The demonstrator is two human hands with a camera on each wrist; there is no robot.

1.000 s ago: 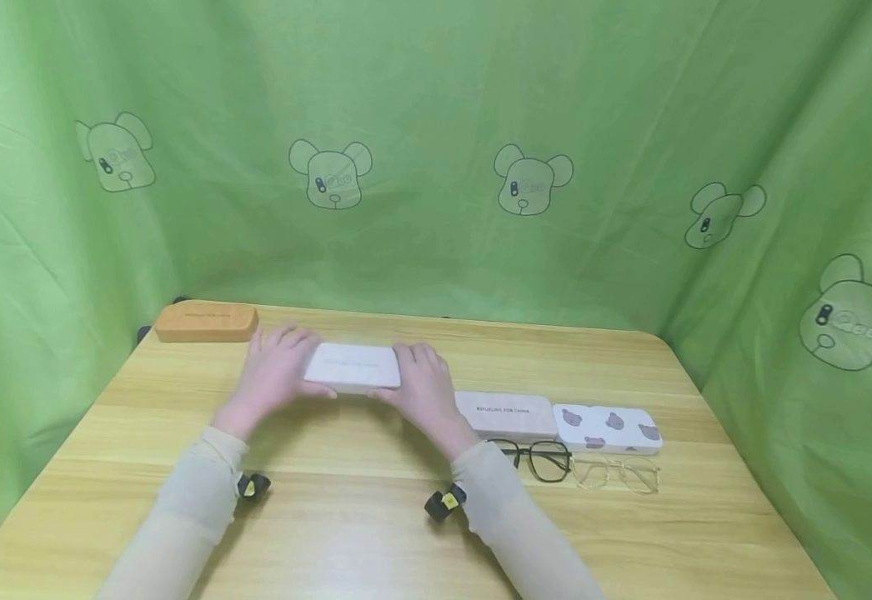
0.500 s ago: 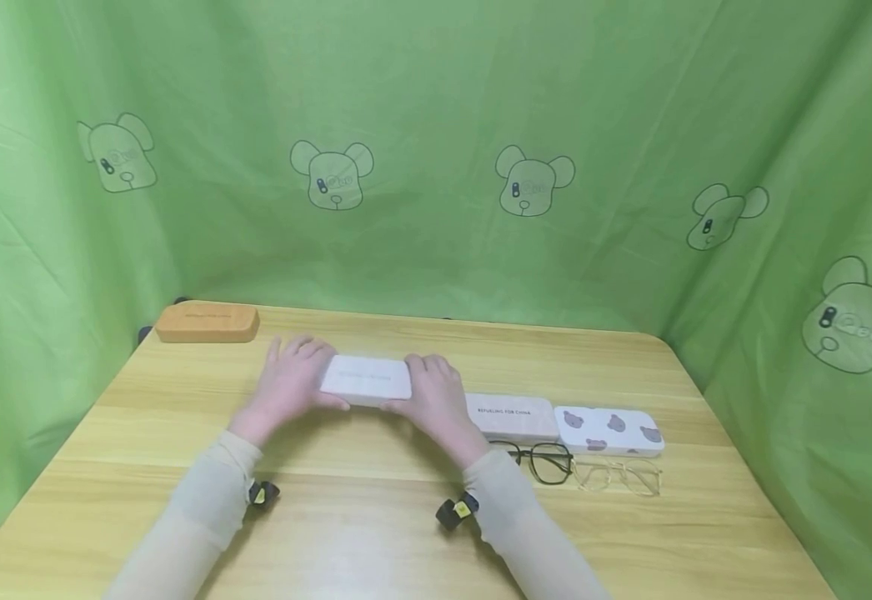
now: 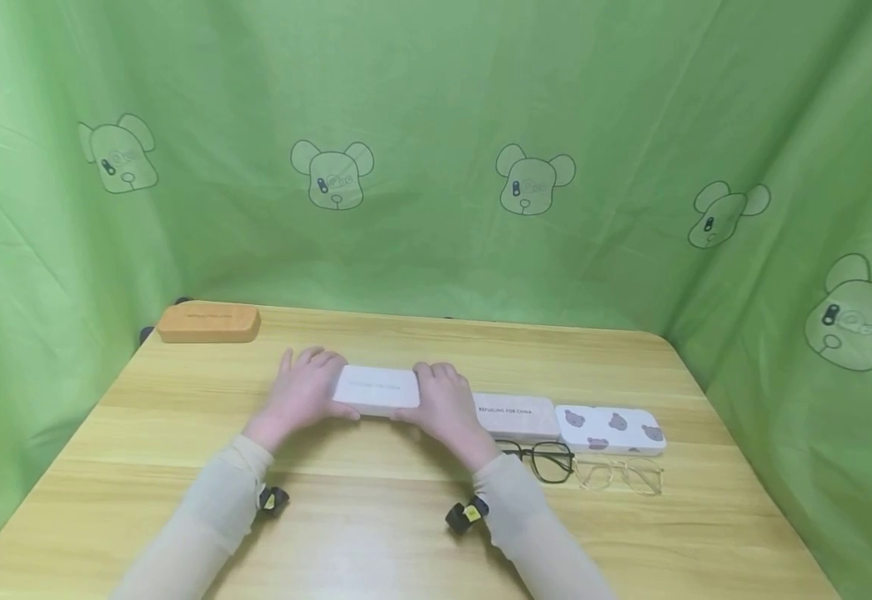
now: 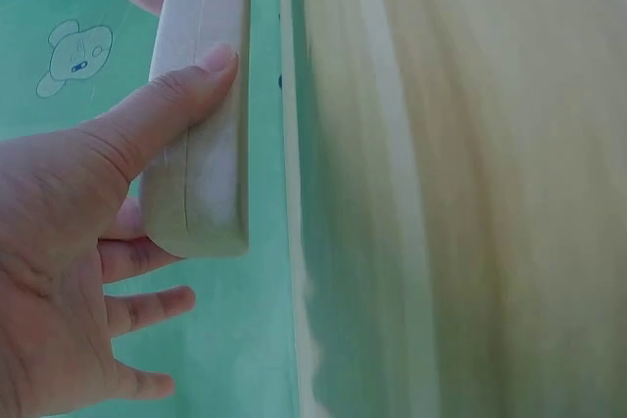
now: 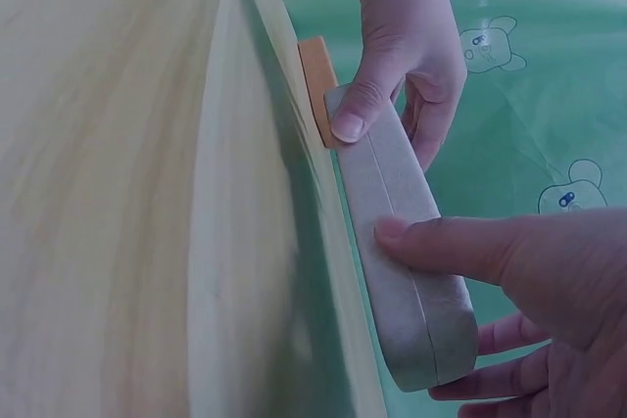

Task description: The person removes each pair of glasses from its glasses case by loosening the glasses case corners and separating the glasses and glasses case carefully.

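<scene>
- Left hand point(image 3: 304, 392) and right hand point(image 3: 447, 408) have shifted slightly rightward and nearer the person, bringing the pale glasses case point(image 3: 378, 389) along.
- Green curtain point(image 3: 436, 92) printed with bear heads hangs behind the wooden table point(image 3: 376, 533).
- Each hand pinches one end of the pale glasses case, thumb on the near side; it is closed and seemingly raised above the wooden table.
- Orange glasses case point(image 3: 208, 322) rests at the far left corner.
- Pinkish glasses case point(image 3: 514, 423) marked "REFUELING FOR CHINA" lies end to end with a white bear-print case point(image 3: 611, 435).
- Black-framed glasses point(image 3: 532, 454) and clear-framed glasses point(image 3: 615, 465) lie just in front of those two.
</scene>
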